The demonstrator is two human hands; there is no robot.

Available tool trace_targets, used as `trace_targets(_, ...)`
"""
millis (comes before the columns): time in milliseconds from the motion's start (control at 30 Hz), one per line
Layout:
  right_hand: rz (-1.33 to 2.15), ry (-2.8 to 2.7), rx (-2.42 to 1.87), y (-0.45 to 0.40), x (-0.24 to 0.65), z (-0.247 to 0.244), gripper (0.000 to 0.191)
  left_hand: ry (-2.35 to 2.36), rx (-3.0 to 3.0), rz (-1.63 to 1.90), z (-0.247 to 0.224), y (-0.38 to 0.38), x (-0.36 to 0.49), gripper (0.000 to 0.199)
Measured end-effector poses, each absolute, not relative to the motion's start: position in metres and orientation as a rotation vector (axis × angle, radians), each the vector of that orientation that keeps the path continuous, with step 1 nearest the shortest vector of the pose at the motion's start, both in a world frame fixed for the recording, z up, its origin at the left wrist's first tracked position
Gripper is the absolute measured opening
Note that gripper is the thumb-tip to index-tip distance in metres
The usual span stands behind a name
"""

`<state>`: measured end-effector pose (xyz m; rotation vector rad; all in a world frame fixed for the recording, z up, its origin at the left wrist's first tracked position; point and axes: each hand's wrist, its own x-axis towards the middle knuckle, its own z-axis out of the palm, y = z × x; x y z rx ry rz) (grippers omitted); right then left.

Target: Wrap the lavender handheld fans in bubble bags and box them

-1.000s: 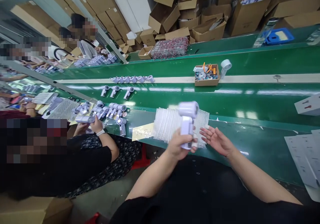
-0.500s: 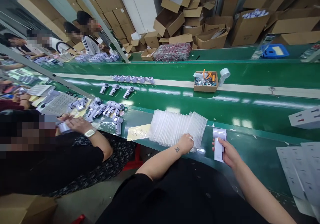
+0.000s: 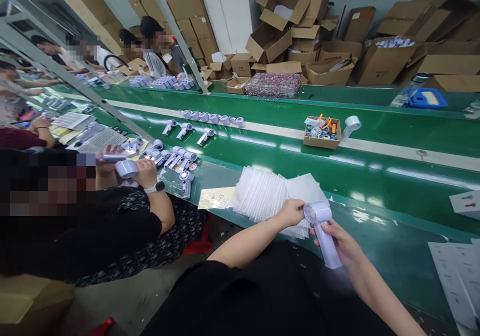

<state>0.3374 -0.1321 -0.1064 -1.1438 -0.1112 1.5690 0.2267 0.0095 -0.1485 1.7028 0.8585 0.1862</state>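
My right hand is wrapped round the handle of a pale lilac handheld fan, its round head up and tilted to the left. Beside that head is my left hand, thumb and fingers pressed together; whatever they may pinch is hidden. Under and behind my left hand lies a fanned stack of clear bubble-wrap bags, some of them spread out to the right.
A yellow handwritten note touches the bags. To the left a co-worker handles fans beside a group of fans. Beyond, a small carton of parts stands on the green belt. White printed sheets lie at right.
The fan in my right hand has turned and tilted, its round opening now showing. My left hand has moved right, up to the fan's head. Some bags have shifted right.
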Motion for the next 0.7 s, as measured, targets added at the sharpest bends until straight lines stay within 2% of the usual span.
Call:
trace_targets(133, 1.613, -0.183, -1.261, -0.124, 0.327, -0.112, 0.045, 1.018, 1.547, 0.426, -0.139, 0.009, 0.205, 0.019)
trace_targets(267, 1.613, -0.177, -1.442, -0.120, 0.319, -0.114, 0.051, 0.720, 1.985, 0.657, -0.127, 0.008, 0.189, 0.017)
trace_targets(467, 1.669, -0.202, -1.559, -0.101, 0.306, -0.108, 0.059, 0.613, 2.435, 0.666, -0.121, 0.017, 0.176, 0.019)
trace_targets(700, 1.599, -0.288, -1.643, -0.084, 0.303, -0.115, 0.039, 0.363, 2.696, 0.556, -0.121, 0.019, 0.144, 0.020)
